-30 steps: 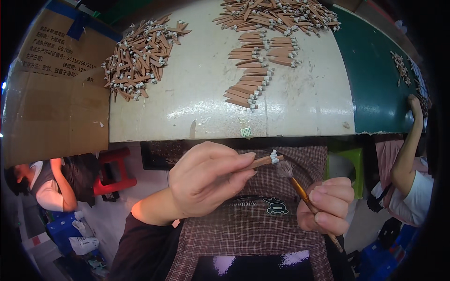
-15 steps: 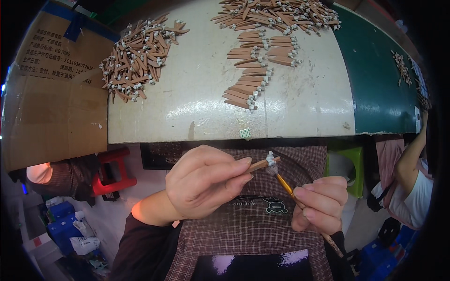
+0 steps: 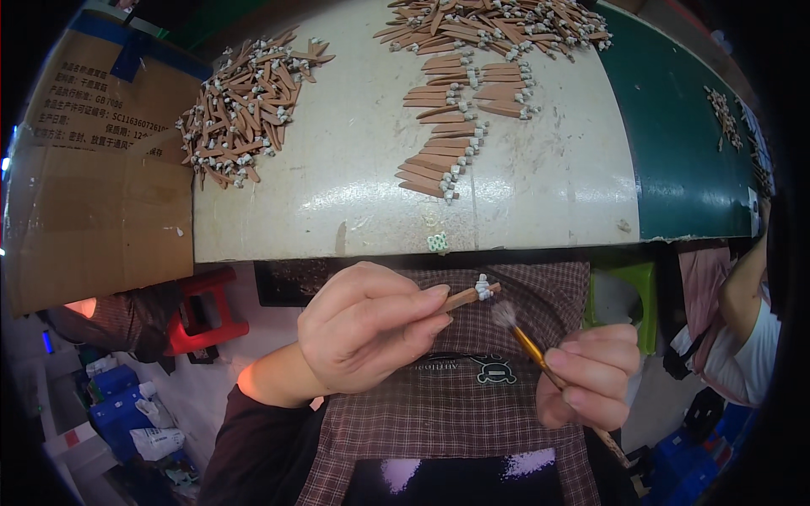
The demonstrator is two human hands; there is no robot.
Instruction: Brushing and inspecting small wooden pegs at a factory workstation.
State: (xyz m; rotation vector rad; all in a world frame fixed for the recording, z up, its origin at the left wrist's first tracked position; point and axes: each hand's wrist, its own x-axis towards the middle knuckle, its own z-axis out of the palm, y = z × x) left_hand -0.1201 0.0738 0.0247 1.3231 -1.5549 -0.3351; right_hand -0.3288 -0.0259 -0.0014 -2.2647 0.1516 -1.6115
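Between the thumb and fingers of my left hand (image 3: 371, 325) is a small flat wooden stick (image 3: 461, 299). A little white figure (image 3: 483, 287) sits near the stick's free end. My right hand (image 3: 591, 375) is closed round a paintbrush (image 3: 530, 346) with a golden ferrule and a spotted handle. Its soft, pale bristles (image 3: 504, 314) are just right of the stick and slightly lower, apart from the white figure. Both hands are in front of the table's near edge, above my checked apron (image 3: 422, 422).
On the white table (image 3: 337, 202) lie a left pile of similar sticks (image 3: 245, 110), a far pile (image 3: 498, 25) and neat rows (image 3: 439, 160). A cardboard box (image 3: 101, 194) stands left. Red (image 3: 207, 316) and green stools (image 3: 633, 295) are below. Another person's arm (image 3: 742, 287) shows at right.
The brush has come away from the white figure, as my right hand moved slightly right and down. My left hand keeps the stick in nearly the same place.
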